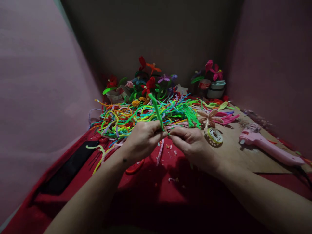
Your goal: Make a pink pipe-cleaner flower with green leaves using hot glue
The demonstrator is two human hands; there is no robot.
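Observation:
A bright green pipe cleaner [156,109] stands up between my hands, its strands lying close together and its top leaning left. My left hand [147,138] is closed around its lower part, thumb and fingers pinched. Close beside it, the fingertips of my right hand [191,141] pinch the bottom end of the same green piece. The fingers hide how that end is bent or twisted. Beyond both hands spreads a heap of loose coloured pipe cleaners [126,115], with a bunch of green ones [191,115] at its right.
A pink glue gun [270,146] lies on a brown board [234,157] at right, near a yellow-rimmed spool [214,136] and a tan flower [211,117]. A black phone-like slab [70,167] lies left. Finished fuzzy flowers [148,85] stand at the back. A red handle [135,167] shows below my left wrist.

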